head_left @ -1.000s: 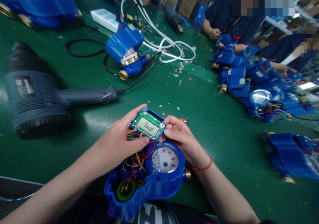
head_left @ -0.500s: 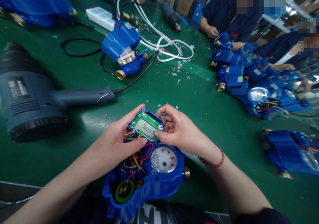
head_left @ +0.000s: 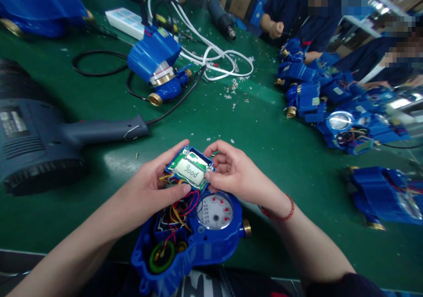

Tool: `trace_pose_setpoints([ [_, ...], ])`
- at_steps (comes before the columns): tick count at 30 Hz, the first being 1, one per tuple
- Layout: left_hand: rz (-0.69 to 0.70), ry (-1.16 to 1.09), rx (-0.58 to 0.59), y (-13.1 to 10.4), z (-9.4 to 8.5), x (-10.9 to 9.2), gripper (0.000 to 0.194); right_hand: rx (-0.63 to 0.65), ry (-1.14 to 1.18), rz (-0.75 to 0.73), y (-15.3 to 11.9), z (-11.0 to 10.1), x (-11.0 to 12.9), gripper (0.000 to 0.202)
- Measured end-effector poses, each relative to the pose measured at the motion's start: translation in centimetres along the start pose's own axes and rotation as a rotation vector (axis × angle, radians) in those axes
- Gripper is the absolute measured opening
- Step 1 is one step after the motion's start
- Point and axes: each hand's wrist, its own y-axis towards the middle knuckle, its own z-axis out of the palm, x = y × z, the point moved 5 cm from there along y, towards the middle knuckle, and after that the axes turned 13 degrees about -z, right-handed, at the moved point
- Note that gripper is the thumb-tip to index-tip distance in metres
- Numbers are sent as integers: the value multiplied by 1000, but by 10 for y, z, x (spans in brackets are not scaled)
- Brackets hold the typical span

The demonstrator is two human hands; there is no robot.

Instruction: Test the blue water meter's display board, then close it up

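Observation:
A green circuit board with a display (head_left: 189, 172), set in a blue frame, is held between both hands and its screen shows letters. My left hand (head_left: 153, 191) grips its left side, the thumb on the lower edge. On the right side, my right hand (head_left: 233, 171) pinches the frame by its corner, fingers curled. Red, yellow and black wires run from the board down into an open blue meter housing (head_left: 216, 248) just below. The housing has a round white dial (head_left: 215, 211) and a green ring-shaped part (head_left: 161, 256) inside.
A large grey heat gun (head_left: 42, 129) lies on the green table (head_left: 264, 142) at left. Behind it are a blue meter (head_left: 155, 54), a white power strip (head_left: 124, 22) and looped cables. More meters (head_left: 307, 101) cluster at right near other people's hands; another meter (head_left: 386, 195) is nearer.
The view has shifted slightly. The board is tilted a little differently, and its display looks brighter. Both hands keep their hold. A person's hand at the back has moved slightly.

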Motion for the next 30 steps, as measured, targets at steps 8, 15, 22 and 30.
trace_pose_setpoints([
  [8,23,1,55,-1,0,-2,82,8,269,5,-7,-2,-1,42],
  [15,29,-10,82,-1,1,-1,80,0,391,-27,-13,-2,-7,38],
  [22,32,14,67,-2,1,-4,80,4,410,-59,-12,-2,-10,39],
  [30,44,12,68,-2,2,-3,77,-7,433,-92,-15,0,-12,39],
])
